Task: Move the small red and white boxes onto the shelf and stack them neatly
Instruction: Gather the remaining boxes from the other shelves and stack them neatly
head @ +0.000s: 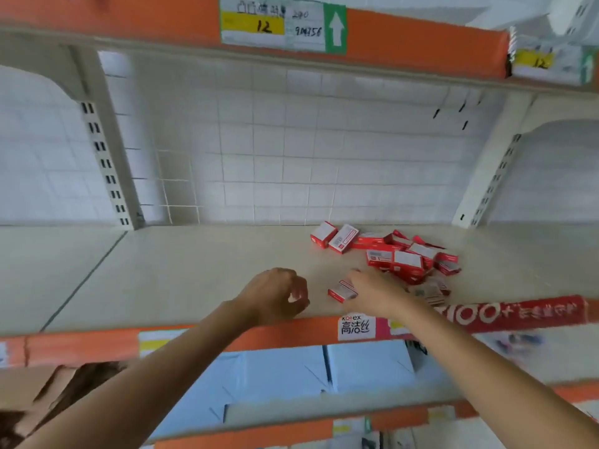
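Several small red and white boxes [402,254] lie in a loose heap on the cream shelf [181,273], right of the middle. My right hand [376,294] reaches over the shelf's front edge and pinches one small box [342,291] lying near that edge. A few more boxes [432,291] sit blurred just right of that hand. My left hand [275,294] hovers over the shelf to the left of the held box, fingers loosely curled, holding nothing.
A tiled white back wall [291,150] closes the shelf behind. Slotted uprights [103,163] stand at both sides. An orange price rail [97,343] runs along the shelf front, another shelf above. Light blue packs [291,367] fill the shelf below.
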The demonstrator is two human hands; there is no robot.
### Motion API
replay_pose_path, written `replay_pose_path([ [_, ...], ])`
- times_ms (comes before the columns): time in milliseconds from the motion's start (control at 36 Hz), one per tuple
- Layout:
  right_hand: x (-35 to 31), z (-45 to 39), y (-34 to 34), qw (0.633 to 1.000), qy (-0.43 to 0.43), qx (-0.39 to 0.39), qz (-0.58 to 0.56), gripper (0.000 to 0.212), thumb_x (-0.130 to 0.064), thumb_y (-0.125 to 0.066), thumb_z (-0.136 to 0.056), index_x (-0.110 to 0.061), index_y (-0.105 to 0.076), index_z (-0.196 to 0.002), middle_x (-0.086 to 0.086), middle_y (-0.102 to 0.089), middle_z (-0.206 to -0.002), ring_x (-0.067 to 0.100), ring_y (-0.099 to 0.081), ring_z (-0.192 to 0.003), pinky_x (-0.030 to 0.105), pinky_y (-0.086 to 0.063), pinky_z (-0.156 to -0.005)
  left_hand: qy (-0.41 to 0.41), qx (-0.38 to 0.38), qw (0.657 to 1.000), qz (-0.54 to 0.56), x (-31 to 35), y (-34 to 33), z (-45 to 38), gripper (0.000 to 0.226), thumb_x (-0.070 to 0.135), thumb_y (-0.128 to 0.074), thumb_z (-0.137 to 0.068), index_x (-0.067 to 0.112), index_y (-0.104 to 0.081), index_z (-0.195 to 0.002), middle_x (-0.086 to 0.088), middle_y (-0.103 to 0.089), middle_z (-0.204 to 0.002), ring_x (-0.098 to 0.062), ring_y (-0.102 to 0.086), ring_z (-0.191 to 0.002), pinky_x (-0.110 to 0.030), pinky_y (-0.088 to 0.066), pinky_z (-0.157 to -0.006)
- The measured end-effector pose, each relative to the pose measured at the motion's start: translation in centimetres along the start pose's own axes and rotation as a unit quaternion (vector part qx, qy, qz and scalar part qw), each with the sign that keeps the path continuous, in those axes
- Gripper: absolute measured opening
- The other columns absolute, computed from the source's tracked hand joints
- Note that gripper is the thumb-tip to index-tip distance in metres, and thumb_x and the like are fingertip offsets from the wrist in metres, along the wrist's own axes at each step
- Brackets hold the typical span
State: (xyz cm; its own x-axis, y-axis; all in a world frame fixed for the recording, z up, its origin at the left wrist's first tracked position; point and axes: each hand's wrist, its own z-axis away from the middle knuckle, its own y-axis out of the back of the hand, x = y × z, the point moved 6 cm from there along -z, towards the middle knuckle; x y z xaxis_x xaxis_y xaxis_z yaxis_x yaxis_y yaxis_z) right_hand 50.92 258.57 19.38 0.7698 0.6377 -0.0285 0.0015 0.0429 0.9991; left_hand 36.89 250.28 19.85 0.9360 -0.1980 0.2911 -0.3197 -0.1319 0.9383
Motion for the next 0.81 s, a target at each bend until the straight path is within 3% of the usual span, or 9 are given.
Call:
replay_pose_path([
  [83, -2.7, -1.0, 0.3, 0.998, 0.051, 0.029, -0.023, 0.032, -0.034, -0.057, -0.088, -0.009, -0.053, -0.109, 0.002, -0.051, -0.113, 0.017, -0.049, -0.101, 0.023, -0.033, -0.064, 0.056, 0.015, 0.998, -0.008, -1.6, 1.0, 3.0, 0.017, 0.029, -0.055, -0.089, 0.02, -0.069, -0.095, 0.001, -0.065, -0.097, -0.014, -0.059, -0.09, -0.025, -0.047, -0.077],
  [194, -7.6, -2.2, 1.0, 0.988, 0.12, 0.066, -0.064, 0.033, -0.029, -0.057, -0.087, -0.01, -0.051, -0.113, 0.003, -0.048, -0.116, 0.017, -0.043, -0.111, 0.028, -0.039, -0.086, 0.123, 0.03, 0.992, -0.021, -4.2, 2.7, 7.4, 0.016, 0.028, -0.056, -0.089, 0.02, -0.069, -0.094, 0.001, -0.065, -0.096, -0.015, -0.06, -0.089, -0.026, -0.047, -0.076],
  [333, -15.6, -3.1, 1.8, 0.973, 0.199, 0.071, -0.095, 0.038, -0.024, -0.059, -0.082, -0.006, -0.053, -0.116, 0.008, -0.048, -0.116, 0.023, -0.043, -0.114, 0.029, -0.036, -0.095, 0.189, 0.052, 0.98, -0.041, -7.6, 5.5, 13.6, 0.015, 0.027, -0.057, -0.087, 0.02, -0.069, -0.093, 0.0, -0.065, -0.096, -0.017, -0.061, -0.088, -0.028, -0.047, -0.075],
  [472, -24.9, -3.2, 2.1, 0.957, 0.254, 0.07, -0.121, 0.033, -0.023, -0.06, -0.081, -0.006, -0.056, -0.109, 0.009, -0.048, -0.108, 0.024, -0.045, -0.111, 0.027, -0.035, -0.091, 0.233, 0.057, 0.966, -0.1, -11.6, 8.7, 21.6, 0.016, 0.032, -0.054, -0.089, 0.024, -0.067, -0.094, 0.002, -0.063, -0.101, -0.016, -0.059, -0.092, -0.023, -0.036, -0.068],
  [556, -31.6, -2.9, 1.7, 0.945, 0.291, 0.062, -0.134, 0.025, -0.022, -0.06, -0.081, -0.007, -0.055, -0.101, 0.007, -0.046, -0.102, 0.024, -0.045, -0.109, 0.027, -0.035, -0.088, 0.268, 0.067, 0.955, -0.107, -14.4, 11.0, 27.5, 0.015, 0.031, -0.057, -0.087, 0.022, -0.068, -0.092, 0.002, -0.063, -0.097, -0.018, -0.061, -0.088, -0.023, -0.041, -0.067],
  [722, -45.9, -1.3, 0.5, 0.913, 0.375, 0.031, -0.161, 0.041, -0.024, -0.064, -0.079, -0.01, -0.056, -0.117, 0.005, -0.047, -0.107, 0.021, -0.044, -0.111, 0.026, -0.036, -0.089, 0.326, 0.095, 0.933, -0.116, -19.1, 14.9, 39.0, 0.016, 0.026, -0.057, -0.09, 0.017, -0.068, -0.094, 0.001, -0.064, -0.098, -0.013, -0.059, -0.083, -0.019, -0.045, -0.065],
  [806, -52.4, 0.1, -0.5, 0.892, 0.421, 0.003, -0.162, 0.045, -0.021, -0.065, -0.079, -0.01, -0.054, -0.121, -0.001, -0.038, -0.099, 0.019, -0.041, -0.11, 0.025, -0.034, -0.085, 0.35, 0.105, 0.925, -0.103, -20.9, 16.5, 44.0, 0.015, 0.023, -0.057, -0.091, 0.014, -0.068, -0.094, 0.003, -0.063, -0.098, -0.003, -0.052, -0.079, -0.007, -0.039, -0.06],
])
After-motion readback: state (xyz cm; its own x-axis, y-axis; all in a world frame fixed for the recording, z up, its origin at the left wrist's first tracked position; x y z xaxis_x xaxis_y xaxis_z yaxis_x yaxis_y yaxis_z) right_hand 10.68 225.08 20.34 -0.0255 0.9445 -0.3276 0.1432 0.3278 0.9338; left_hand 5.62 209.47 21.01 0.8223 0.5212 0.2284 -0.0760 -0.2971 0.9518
